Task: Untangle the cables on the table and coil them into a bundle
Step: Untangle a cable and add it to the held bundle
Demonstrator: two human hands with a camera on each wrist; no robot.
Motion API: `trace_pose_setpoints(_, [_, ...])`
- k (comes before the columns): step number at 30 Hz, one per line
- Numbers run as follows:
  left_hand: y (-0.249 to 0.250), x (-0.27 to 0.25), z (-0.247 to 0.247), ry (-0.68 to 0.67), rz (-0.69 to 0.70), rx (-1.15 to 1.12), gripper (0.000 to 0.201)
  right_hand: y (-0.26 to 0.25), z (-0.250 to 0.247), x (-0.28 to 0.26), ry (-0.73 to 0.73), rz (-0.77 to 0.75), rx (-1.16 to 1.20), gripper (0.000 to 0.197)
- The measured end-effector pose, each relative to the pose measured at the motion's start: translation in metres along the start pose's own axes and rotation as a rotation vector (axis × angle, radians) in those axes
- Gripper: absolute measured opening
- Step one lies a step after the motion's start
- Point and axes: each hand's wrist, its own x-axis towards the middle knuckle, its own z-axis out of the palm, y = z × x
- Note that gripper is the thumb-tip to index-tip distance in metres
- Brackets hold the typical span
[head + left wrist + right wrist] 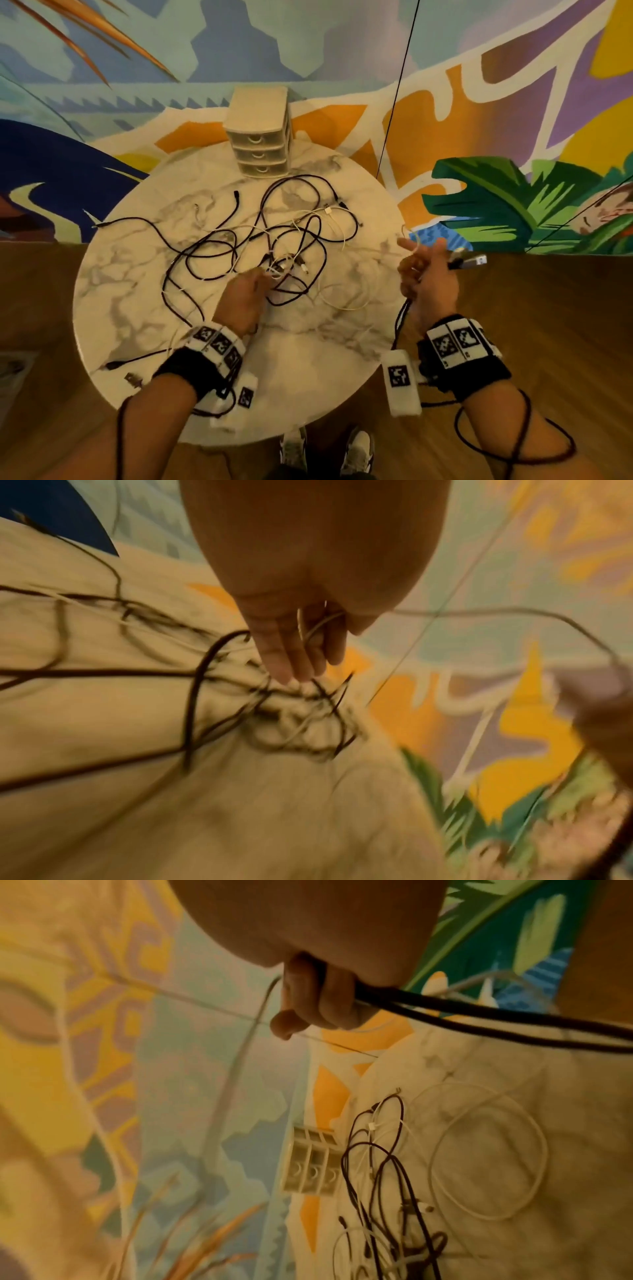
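Round marble-patterned table (144, 308) on a wooden floor (548, 325), set against a mural wall (342, 41) painted with blue, orange and yellow shapes and green leaves. At the table's far edge stands a small beige three-drawer organizer (259, 137), drawer fronts facing the viewer.

The tangle of black and white cables (274, 246) occupies the middle of the table, spreading chiefly left to right; loose black ends run out to the left rim and to the near-left rim, where a plug (113, 364) lies flat. A white cable loop (346, 294) lies to the right of the knot, near the right hand.

The left hand (245, 294) reaches down into the near side of the knot; in the left wrist view its fingers (291, 653) extend toward the cables with a pale strand passing between them, though blur leaves it unclear whether they pinch it.

The right hand (428, 274) is raised over the table's right rim, well apart from the left. Its fingers (318, 1004) are curled around black cable strands (479, 1015), and a USB plug (469, 262) projects rightward from the fist. A thin white strand runs from this hand back toward the tangle.

Both wrists carry black bands with square printed markers (452, 342).
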Motion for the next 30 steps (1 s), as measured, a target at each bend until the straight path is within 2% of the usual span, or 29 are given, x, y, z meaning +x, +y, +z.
trace_pose_setpoints(2, [0.033,0.010,-0.022,0.170,0.130,0.041,0.037,0.005,0.004,-0.005,-0.057,0.063,0.030,0.064])
trace_pose_setpoints(3, [0.050,0.009,-0.025,0.176,0.191,0.151,0.039,0.011,0.010,-0.013,-0.130,0.095,-0.022,0.066])
trace_pose_setpoints(5, [0.080,-0.008,-0.011,0.037,0.306,0.444,0.034,0.025,0.024,-0.034,-0.291,0.124,-0.219,0.062])
trace_pose_setpoints(6, [0.089,-0.020,0.000,-0.031,0.356,0.551,0.030,0.031,0.032,-0.041,-0.333,0.127,-0.309,0.054])
trace_pose_setpoints(8, [0.095,-0.035,0.020,-0.076,0.415,0.590,0.028,0.039,0.039,-0.045,-0.323,0.121,-0.393,0.040])
trace_pose_setpoints(10, [0.085,-0.038,0.031,-0.099,0.362,0.497,0.029,0.042,0.036,-0.040,-0.320,0.093,-0.412,0.043])
trace_pose_setpoints(14, [0.022,-0.042,0.053,-0.317,0.065,0.231,0.022,0.034,0.022,-0.026,-0.251,-0.006,-0.346,0.046])
trace_pose_setpoints(16, [-0.009,-0.036,0.048,-0.297,-0.054,0.161,0.021,0.022,0.019,-0.019,-0.183,-0.041,-0.253,0.047])
trace_pose_setpoints(17, [-0.014,-0.028,0.041,-0.219,-0.080,0.125,0.020,0.016,0.018,-0.016,-0.160,-0.062,-0.210,0.047])
trace_pose_setpoints(18, [-0.014,-0.017,0.031,-0.106,-0.066,0.088,0.019,0.010,0.018,-0.013,-0.136,-0.079,-0.173,0.046])
trace_pose_setpoints(20, [0.001,0.001,0.010,0.140,0.059,0.037,0.020,0.003,0.017,-0.009,-0.074,-0.092,-0.112,0.045])
trace_pose_setpoints(21, [0.009,0.005,0.002,0.229,0.117,0.022,0.020,0.001,0.018,-0.008,-0.046,-0.097,-0.076,0.044])
trace_pose_setpoints(22, [0.011,0.007,0.000,0.244,0.158,0.024,0.021,-0.001,0.018,-0.006,-0.023,-0.104,-0.039,0.044])
trace_pose_setpoints(24, [-0.005,0.002,0.010,0.069,0.133,0.144,0.024,-0.007,0.018,-0.003,0.015,-0.134,0.025,0.044])
trace_pose_setpoints(26, [-0.025,-0.009,0.016,-0.145,-0.001,0.276,0.029,-0.014,0.015,0.001,0.038,-0.167,0.082,0.047])
trace_pose_setpoints(28, [-0.025,-0.019,0.014,-0.137,-0.048,0.256,0.029,-0.017,0.009,0.002,-0.003,-0.149,0.123,0.051])
trace_pose_setpoints(30, [-0.006,-0.027,0.010,-0.040,0.058,0.300,0.028,-0.007,0.005,-0.005,-0.109,-0.069,0.059,0.058])
